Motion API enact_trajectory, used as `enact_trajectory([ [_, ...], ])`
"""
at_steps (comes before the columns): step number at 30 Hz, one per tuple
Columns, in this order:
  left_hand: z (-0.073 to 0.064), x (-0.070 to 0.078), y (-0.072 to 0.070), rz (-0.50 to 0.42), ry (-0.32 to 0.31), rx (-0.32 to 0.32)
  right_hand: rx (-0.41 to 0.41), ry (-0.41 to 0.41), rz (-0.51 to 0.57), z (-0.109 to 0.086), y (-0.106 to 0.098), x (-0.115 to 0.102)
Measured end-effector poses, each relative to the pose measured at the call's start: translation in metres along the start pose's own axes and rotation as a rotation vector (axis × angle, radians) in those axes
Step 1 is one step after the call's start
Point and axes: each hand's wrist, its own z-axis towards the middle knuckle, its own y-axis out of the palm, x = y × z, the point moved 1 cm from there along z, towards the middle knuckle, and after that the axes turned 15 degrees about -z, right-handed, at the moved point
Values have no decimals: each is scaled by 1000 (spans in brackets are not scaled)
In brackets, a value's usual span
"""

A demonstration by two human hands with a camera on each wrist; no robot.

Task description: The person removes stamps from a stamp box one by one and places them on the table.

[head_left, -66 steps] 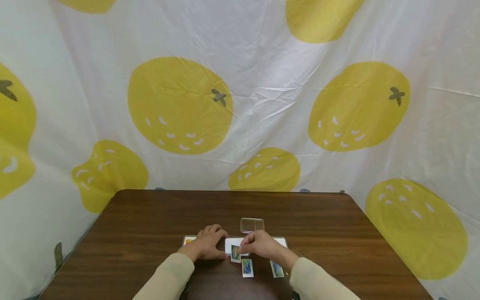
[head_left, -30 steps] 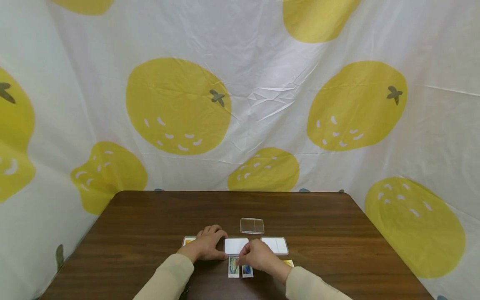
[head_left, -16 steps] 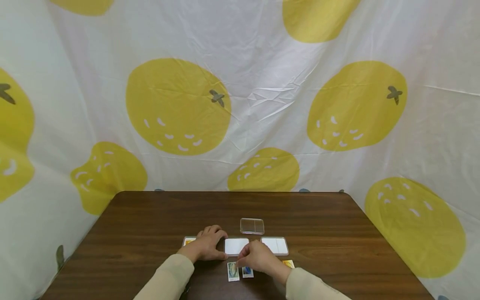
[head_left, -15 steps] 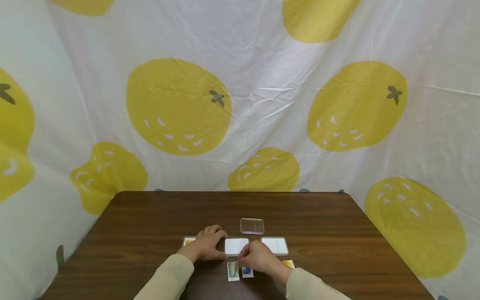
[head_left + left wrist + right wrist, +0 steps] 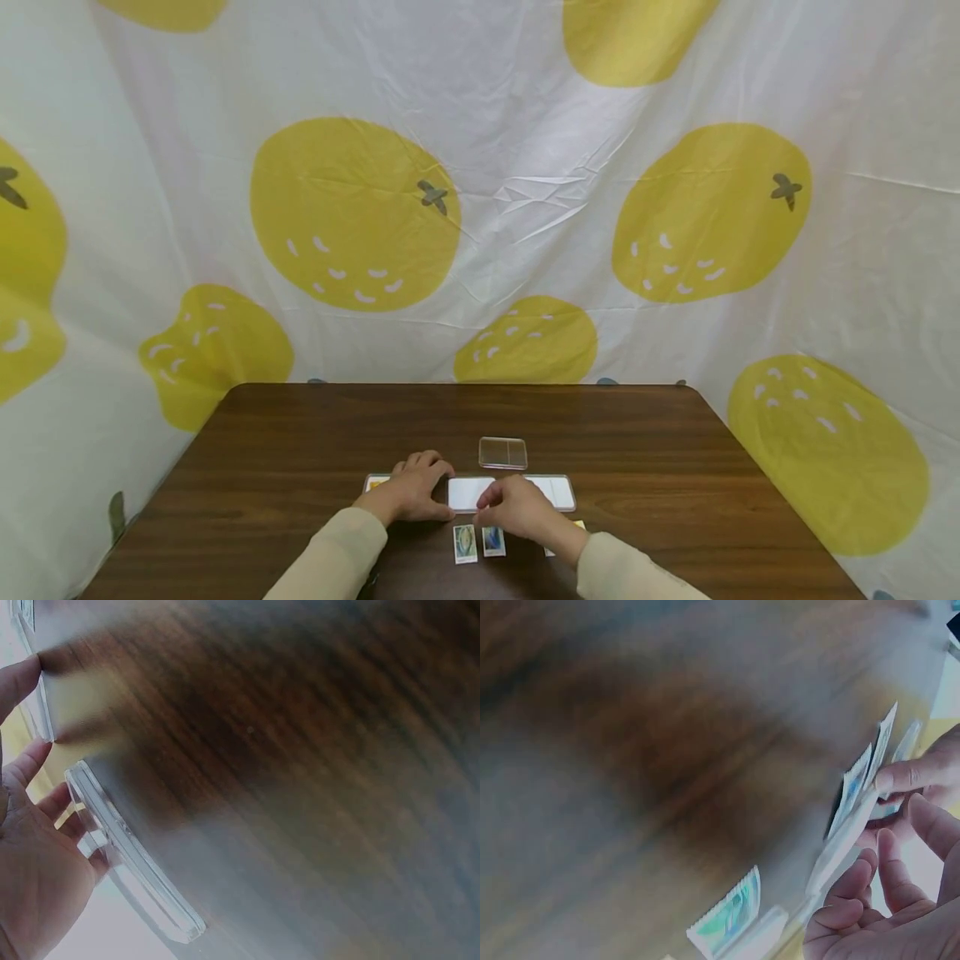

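Two postage stamps, one greenish (image 5: 465, 544) and one blue (image 5: 492, 542), lie side by side in front of a clear flat case with a white insert (image 5: 465, 493). My left hand (image 5: 412, 487) spreads along the left side of that case, thumb and index fingertips right at its edge, as the left wrist view also shows. Over the case's right end is my right hand (image 5: 521, 504); in the right wrist view its thumb and index (image 5: 896, 874) stand apart with nothing between them, other fingers loosely curled. Another stamp (image 5: 731, 919) lies nearer the right wrist.
A second white-insert case (image 5: 561, 493) sits partly behind the right hand, and a third (image 5: 377, 481) is mostly covered by the left. Farther back lies a clear lid (image 5: 502, 452) on the brown table (image 5: 337, 425). A yellow stamp (image 5: 580, 524) peeks past the right forearm.
My right hand has set the greenish stamp down left of the blue one, slid it slightly toward me, then let go and lifted off. The left hand has kept its place.
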Motion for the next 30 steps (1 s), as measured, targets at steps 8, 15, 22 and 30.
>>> enact_trajectory([
  [8, 1, 0, -1, 23, 1, -2, 32, 32, 5, 12, -20, 13],
  [15, 3, -3, 0, 30, 4, -3, 70, 8, 25, 26, -32, 37],
  [22, 3, -5, 1, 36, 11, -3, 91, 66, -10, 39, -39, 67],
  [30, 2, -5, 0, 31, 19, -2, 104, 46, -112, 53, -40, 88],
])
